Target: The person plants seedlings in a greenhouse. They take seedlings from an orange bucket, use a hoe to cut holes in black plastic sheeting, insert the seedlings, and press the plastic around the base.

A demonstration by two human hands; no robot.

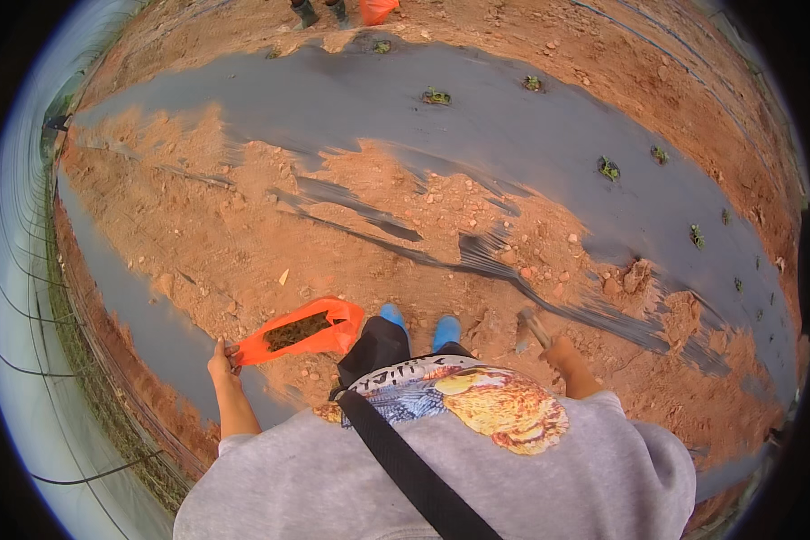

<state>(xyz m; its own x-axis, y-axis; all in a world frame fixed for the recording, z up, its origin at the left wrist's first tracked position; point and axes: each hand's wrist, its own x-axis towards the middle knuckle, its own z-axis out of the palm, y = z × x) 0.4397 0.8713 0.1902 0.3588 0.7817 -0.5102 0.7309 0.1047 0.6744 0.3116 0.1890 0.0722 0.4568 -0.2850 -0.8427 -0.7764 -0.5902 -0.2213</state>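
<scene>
My left hand grips the edge of an orange plastic bag, which hangs with its mouth spread. Inside the bag lies a dark, greenish-brown mass, too small to make out clearly. On the other side, my right hand holds the wooden handle of a small hand tool. Its metal head points down over the soil, and its exact kind is hard to tell. Between the two hands are my blue boots on reddish bare soil.
Ahead runs a bed under dark plastic mulch film, with several small green plants in holes. Loose clods and wrinkled film line its near edge. Another person's boots stand beyond, beside an orange bag. Greenhouse sheeting curves along the left.
</scene>
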